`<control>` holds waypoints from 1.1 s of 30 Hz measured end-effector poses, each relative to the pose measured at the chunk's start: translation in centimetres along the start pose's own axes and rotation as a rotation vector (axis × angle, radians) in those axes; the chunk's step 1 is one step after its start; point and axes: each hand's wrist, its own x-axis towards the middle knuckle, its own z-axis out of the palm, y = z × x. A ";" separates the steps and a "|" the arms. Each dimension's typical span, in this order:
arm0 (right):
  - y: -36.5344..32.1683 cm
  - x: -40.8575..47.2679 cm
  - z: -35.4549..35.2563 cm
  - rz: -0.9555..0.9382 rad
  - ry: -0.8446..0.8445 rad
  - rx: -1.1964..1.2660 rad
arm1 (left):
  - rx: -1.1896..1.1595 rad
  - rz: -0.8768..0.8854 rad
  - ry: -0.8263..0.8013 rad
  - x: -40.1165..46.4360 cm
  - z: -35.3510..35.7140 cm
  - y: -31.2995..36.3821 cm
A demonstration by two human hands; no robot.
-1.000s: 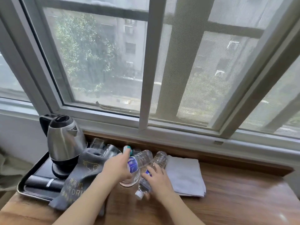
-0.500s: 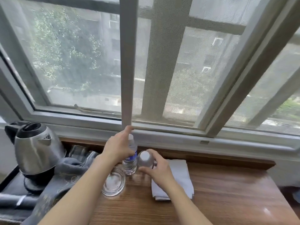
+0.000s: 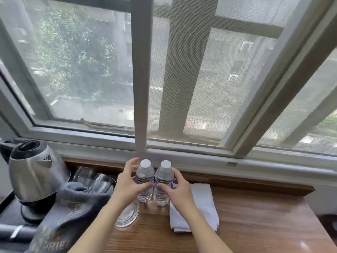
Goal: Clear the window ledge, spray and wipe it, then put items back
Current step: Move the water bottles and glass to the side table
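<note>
From the head camera, looking down over the person's arms, two water bottles stood upright and touching at the middle of the wooden ledge (image 3: 255, 221), where a second before both had been lying on their sides and half a second before they were only being tipped up. The left hand (image 3: 127, 185) curled round the left bottle (image 3: 145, 179), thumb across its blue label and fingers behind it at about ten o'clock; the right hand (image 3: 177, 187) curled round the right bottle (image 3: 163, 181) in mirror fashion, thumb on the label, fingers wrapped past the two o'clock side. Both grips looked snug rather than loose. At seven o'clock from the bottles a clear glass dish (image 3: 126, 216) lay partly under the left wrist; at four o'clock a folded white cloth (image 3: 198, 207) lay on the wood beneath the right forearm. Out at nine o'clock a steel kettle (image 3: 34, 172) sat on a black tray (image 3: 7, 212), with drinking glasses (image 3: 91, 178) and a grey towel (image 3: 73, 203) just beside it. To my eye the standing-up meant the bottles were being set in place as a pair, so this read as either the putting-back stage or a tidy grouping before lifting them off; no spray bottle showed, and I could not tell whether the ledge had been wiped
</note>
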 end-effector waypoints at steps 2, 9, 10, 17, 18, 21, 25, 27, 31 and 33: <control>0.2 -0.1 0.4 -0.002 0.013 0.014 | -0.012 -0.028 -0.002 -0.3 0.2 -1.0; 1.7 -0.6 1.5 0.076 0.006 -0.002 | -0.003 -0.068 -0.006 -0.4 0.9 -2.9; 1.7 -0.6 1.6 0.087 0.007 -0.006 | -0.004 -0.068 -0.003 -0.5 1.0 -2.9; 0.9 -0.7 1.3 0.090 0.051 -0.026 | 0.063 -0.065 -0.035 -0.8 0.7 -2.5; 0.8 -0.9 1.2 0.085 0.058 -0.034 | 0.074 -0.061 -0.045 -1.0 0.7 -2.3; 0.3 -1.6 0.5 0.065 0.089 -0.045 | 0.069 -0.051 -0.040 -1.5 0.6 -1.9; -0.6 -2.7 -1.2 0.062 0.137 -0.027 | 0.046 -0.012 -0.072 -1.5 0.9 -0.3; -0.9 -3.5 -2.4 0.061 0.168 -0.021 | 0.070 0.032 -0.096 -1.8 1.6 1.0; -0.7 -5.8 -5.7 0.064 0.252 -0.015 | 0.115 0.135 -0.155 -3.5 4.0 3.9; -0.2 -7.2 -7.6 0.065 0.304 -0.025 | 0.119 0.172 -0.173 -4.7 5.7 5.4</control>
